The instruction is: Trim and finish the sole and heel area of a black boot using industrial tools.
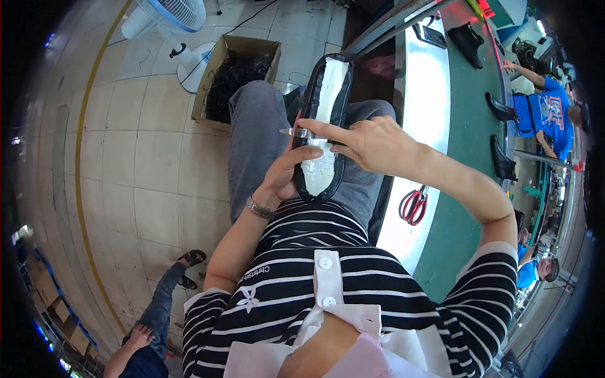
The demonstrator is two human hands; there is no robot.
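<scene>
A black shoe (329,88) lies bottom up over my lap, toe and heel pointing away from and toward me. Its underside is white, with black material folded round the edge. My left hand (283,171) grips the near part from the left side, thumb pressed on the white bottom. Across the middle, my right hand (378,146) holds a small metal blade-like tool (295,132), its pointed tip sticking out past the shoe's left edge. The index finger lies along the tool. Its handle is mostly hidden by my fingers.
A cardboard box (200,104) of black scraps stands on the floor ahead, beside a fan (179,12). On the shiny metal ledge at right lie red-handled snips (413,206) and a phone (430,35). Black boots (466,44) line a green belt (463,113). Other people are nearby.
</scene>
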